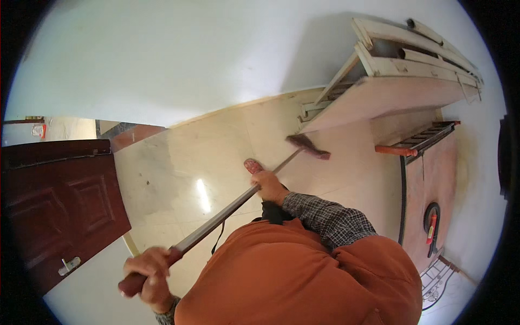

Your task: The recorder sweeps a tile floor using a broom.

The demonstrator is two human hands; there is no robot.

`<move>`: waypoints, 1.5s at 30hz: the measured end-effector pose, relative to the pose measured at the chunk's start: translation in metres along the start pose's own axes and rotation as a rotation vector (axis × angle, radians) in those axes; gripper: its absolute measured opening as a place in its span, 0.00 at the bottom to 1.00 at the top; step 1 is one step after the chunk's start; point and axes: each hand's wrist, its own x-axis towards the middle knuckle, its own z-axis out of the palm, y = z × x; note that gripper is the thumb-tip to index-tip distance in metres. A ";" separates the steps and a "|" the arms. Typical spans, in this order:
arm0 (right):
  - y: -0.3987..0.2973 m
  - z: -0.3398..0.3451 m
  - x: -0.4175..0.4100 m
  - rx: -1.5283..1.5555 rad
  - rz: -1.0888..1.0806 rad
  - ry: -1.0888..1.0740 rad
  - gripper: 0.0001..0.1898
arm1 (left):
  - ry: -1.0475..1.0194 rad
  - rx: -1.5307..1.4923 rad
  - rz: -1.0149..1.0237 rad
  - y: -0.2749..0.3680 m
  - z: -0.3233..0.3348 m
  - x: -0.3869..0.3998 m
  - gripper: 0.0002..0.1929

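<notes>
A long-handled broom slants across the view. My left hand (148, 274), slightly blurred, is wrapped around the dark red grip at the top end of its handle. Farther down, my right hand (269, 186) closes around the metal broom handle (219, 217). At the far end, the dark reddish broom head (308, 146) is at the pale tiled floor (219, 154), just short of the lower edge of a leaning board (390, 95). The tip of a reddish shoe (252, 165) shows beyond my right hand.
White folded frames (410, 61) with tube legs lean at the far wall beside the board. Flat pinkish panels (436, 178) stand at right, near a black rack (424, 138) with an orange end. A dark red panelled door (69, 203) stands at left, beside a doorway.
</notes>
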 end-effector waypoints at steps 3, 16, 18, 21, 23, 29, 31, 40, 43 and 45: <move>-0.047 0.024 0.048 0.112 -0.068 -0.106 0.06 | -0.435 -0.060 0.103 0.033 -0.037 0.019 0.17; -0.146 0.054 0.154 0.092 -0.238 -0.061 0.06 | 0.183 -0.171 0.413 0.077 -0.149 0.055 0.20; -0.131 0.053 0.158 -0.015 -0.164 -0.043 0.06 | 0.505 -0.056 0.334 0.033 -0.151 0.065 0.19; -0.156 0.070 0.168 -0.001 -0.208 -0.014 0.06 | 0.247 -0.219 0.128 -0.010 -0.152 0.082 0.11; -0.164 0.102 0.174 -0.017 -0.202 -0.114 0.06 | 0.413 -0.199 0.101 -0.008 -0.177 0.079 0.10; -0.229 0.212 0.237 0.175 -0.190 -0.352 0.08 | 0.402 0.005 0.190 0.027 -0.250 0.062 0.09; -0.274 0.247 0.255 0.157 -0.212 -0.443 0.10 | 0.449 0.111 0.256 0.049 -0.281 0.055 0.10; -0.393 0.319 0.257 0.284 -0.457 -0.413 0.11 | 1.322 0.264 0.841 0.112 -0.376 0.026 0.15; -0.398 0.329 0.241 0.208 -0.369 -0.474 0.12 | 0.645 0.171 0.643 0.121 -0.432 0.012 0.15; -0.381 0.338 0.238 0.152 -0.304 -0.532 0.13 | 0.271 0.104 0.481 0.102 -0.448 0.030 0.09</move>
